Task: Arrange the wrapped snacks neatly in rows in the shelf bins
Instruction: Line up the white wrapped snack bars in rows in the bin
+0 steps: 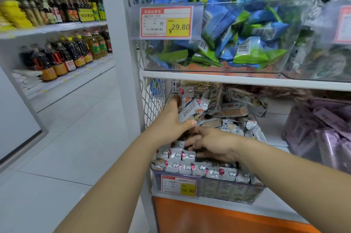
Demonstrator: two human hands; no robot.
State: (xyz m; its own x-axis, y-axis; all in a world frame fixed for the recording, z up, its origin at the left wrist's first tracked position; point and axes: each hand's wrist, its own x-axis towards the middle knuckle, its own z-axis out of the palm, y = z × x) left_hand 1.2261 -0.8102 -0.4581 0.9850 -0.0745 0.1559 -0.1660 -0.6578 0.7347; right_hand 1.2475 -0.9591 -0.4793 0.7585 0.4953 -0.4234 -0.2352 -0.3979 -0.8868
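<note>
Several wrapped snacks (191, 112) sit in the left hand (171, 119), above the right hand (213, 145).

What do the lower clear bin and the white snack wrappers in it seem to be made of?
Lower bin: apparently clear rigid plastic; its contents show through the front wall. Snack wrappers: probably thin glossy plastic film, perhaps foil-lined; they shine and have crimped ends.

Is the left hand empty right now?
No, the left hand grips a bundle of white wrapped snacks above the lower bin.
</note>
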